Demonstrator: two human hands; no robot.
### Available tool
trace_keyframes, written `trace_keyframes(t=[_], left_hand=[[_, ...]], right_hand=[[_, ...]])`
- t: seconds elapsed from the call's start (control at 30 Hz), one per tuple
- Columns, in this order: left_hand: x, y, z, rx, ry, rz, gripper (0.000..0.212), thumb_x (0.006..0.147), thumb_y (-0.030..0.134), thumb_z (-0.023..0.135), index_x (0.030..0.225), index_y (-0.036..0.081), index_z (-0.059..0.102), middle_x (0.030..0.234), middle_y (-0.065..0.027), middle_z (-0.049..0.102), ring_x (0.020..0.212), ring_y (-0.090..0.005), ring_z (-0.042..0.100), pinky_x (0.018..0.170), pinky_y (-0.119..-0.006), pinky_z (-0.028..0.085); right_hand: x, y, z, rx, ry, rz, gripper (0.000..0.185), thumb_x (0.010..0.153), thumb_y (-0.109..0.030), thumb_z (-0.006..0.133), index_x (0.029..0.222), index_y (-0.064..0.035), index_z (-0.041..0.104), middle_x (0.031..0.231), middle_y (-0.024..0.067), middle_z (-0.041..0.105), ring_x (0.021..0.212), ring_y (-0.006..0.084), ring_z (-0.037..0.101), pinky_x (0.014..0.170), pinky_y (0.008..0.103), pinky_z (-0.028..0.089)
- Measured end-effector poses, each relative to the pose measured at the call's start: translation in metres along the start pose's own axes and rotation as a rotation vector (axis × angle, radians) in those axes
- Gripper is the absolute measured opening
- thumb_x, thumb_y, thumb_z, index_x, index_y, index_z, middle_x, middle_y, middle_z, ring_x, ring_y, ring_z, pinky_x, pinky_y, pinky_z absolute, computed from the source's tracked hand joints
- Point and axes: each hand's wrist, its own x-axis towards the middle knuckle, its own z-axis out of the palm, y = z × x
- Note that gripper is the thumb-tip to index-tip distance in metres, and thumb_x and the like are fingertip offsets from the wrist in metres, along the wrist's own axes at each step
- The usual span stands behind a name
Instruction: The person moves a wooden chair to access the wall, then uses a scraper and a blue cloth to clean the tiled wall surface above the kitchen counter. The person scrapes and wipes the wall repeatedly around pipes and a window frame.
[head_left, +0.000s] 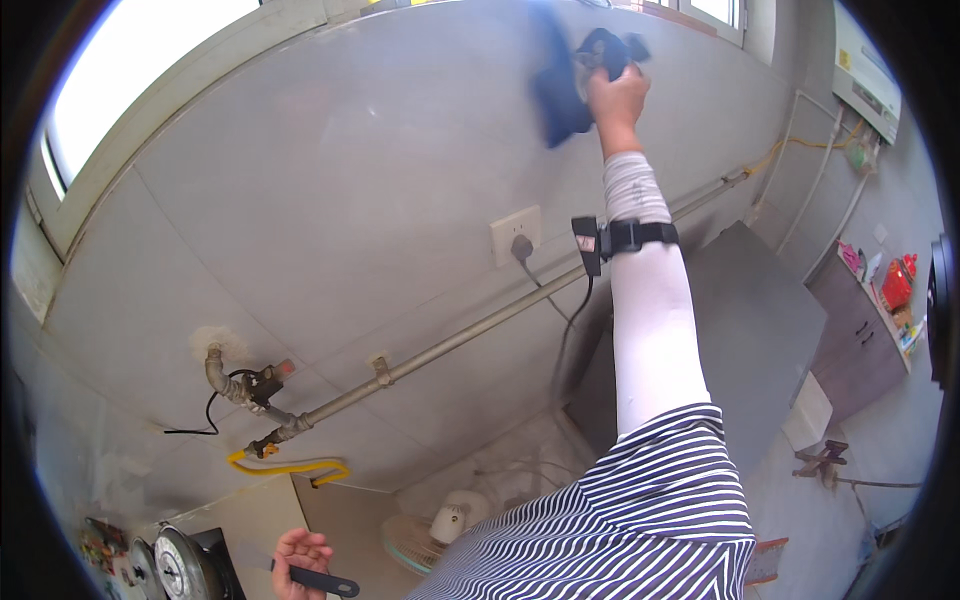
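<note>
High on the grey tiled wall (375, 187), my right hand (619, 97) grips a dark blue cloth (559, 97), blurred by motion, near the window ledge. The cloth spreads to the left of the hand and bunches above the fingers; whether it touches the wall is hard to tell. Low in the view, my left hand (298, 559) holds a scraper-like tool by its black handle (326, 581), its thin blade blurred against the cabinet. A wall socket (515, 234) with a grey plug in it sits below the right hand.
A metal gas pipe (465, 334) runs diagonally along the wall to a valve with a yellow hose (289, 469). Lidded pots (180, 562) stand at lower left, a white fan (450, 519) below. A large grey panel (750, 330) lies right of the arm; a water heater (866, 82) hangs at upper right.
</note>
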Motion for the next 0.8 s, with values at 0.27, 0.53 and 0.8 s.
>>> trace_keyframes(t=[0.27, 0.53, 0.8], left_hand=[[0.045, 0.018, 0.068, 0.196, -0.246, 0.021, 0.05, 0.104, 0.044, 0.04, 0.126, 0.0, 0.051, 0.113, -0.0197, 0.064, 0.102, -0.0282, 0.063, 0.09, -0.039, 0.05], [0.056, 0.024, 0.033, 0.2, -0.261, 0.027, 0.052, 0.103, 0.046, 0.041, 0.127, 0.001, 0.051, 0.114, -0.0191, 0.064, 0.101, -0.0285, 0.063, 0.089, -0.042, 0.05], [0.007, 0.023, 0.006, 0.122, -0.174, -0.032, 0.057, 0.103, 0.045, 0.044, 0.135, -0.002, 0.049, 0.126, -0.0185, 0.06, 0.115, -0.0309, 0.058, 0.104, -0.045, 0.042]], right_hand=[[-0.114, -0.113, -0.001, 0.302, -0.299, -0.668, 0.031, 0.077, -0.018, 0.065, 0.104, -0.0021, 0.064, 0.108, 0.0229, 0.062, 0.094, 0.0406, 0.063, 0.076, 0.0479, 0.054], [0.046, -0.002, 0.007, -0.062, 0.046, -0.475, 0.051, 0.083, -0.029, 0.062, 0.124, 0.0019, 0.057, 0.12, 0.0281, 0.06, 0.113, 0.0465, 0.057, 0.096, 0.0512, 0.049], [0.083, 0.125, 0.013, -0.025, 0.027, 0.244, 0.042, 0.082, -0.019, 0.059, 0.112, 0.01, 0.062, 0.115, 0.0348, 0.062, 0.11, 0.0472, 0.061, 0.099, 0.045, 0.048]])
